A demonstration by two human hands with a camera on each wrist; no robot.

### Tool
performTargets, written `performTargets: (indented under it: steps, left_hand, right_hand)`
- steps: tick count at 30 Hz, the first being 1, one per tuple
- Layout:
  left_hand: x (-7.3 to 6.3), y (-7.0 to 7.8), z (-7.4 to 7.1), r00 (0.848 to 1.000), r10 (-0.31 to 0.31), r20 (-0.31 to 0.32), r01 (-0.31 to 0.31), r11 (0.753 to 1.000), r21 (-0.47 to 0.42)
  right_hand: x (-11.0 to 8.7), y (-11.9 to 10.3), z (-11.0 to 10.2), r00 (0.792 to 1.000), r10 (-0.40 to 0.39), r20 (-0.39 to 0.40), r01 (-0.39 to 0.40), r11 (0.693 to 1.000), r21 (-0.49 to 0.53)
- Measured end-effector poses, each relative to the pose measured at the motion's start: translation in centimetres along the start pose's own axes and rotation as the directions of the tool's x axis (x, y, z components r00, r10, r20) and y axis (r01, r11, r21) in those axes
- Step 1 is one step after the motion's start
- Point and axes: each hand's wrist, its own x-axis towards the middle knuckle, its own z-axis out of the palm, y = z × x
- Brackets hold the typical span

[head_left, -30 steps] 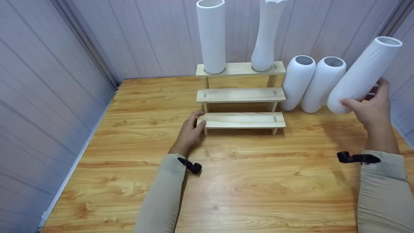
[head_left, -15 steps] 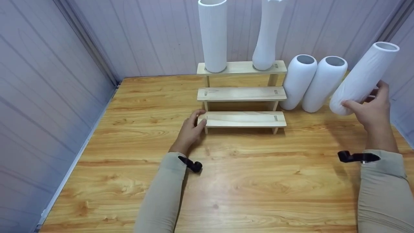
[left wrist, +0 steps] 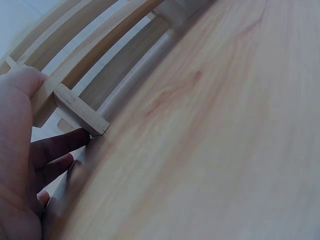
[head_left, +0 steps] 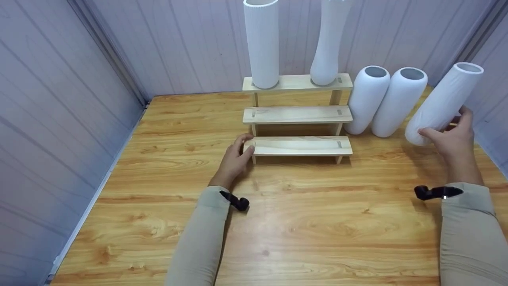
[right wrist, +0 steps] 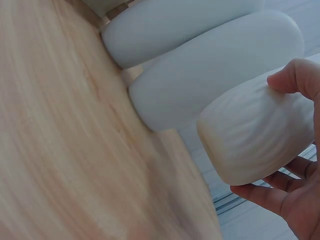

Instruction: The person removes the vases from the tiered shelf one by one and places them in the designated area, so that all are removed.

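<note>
Over the table's right side, your right hand has its thumb and fingers clamped round the lower part of a ridged white vase, which tilts with its base clear of the tabletop. Just beside it stand two smooth white vases. Your left hand grips the lowest shelf's left end on a wooden stand, thumb on top; its top shelf bears two more white vases.
</note>
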Motion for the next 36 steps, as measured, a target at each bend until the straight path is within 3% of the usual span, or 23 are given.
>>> performTargets:
  steps: [15, 25, 36]
  left_hand:
    - [-0.1, 0.1, 0.1, 1.0, -0.028, 0.007, 0.028, 1.0, -0.002]
    - [0.1, 0.0, -0.1, 1.0, -0.003, 0.022, 0.003, 1.0, -0.003]
    - [0.0, 0.1, -0.1, 1.0, -0.019, 0.003, 0.019, 1.0, -0.007]
  right_hand:
    - [0.9, 2.8, 1.2, 0.996, 0.09, -0.006, -0.089, 0.996, 0.026]
    - [1.2, 3.1, 1.7, 0.998, 0.067, -0.001, -0.067, 0.997, 0.044]
    - [2.1, 3.3, 3.3, 0.995, 0.103, 0.01, -0.104, 0.986, 0.131]
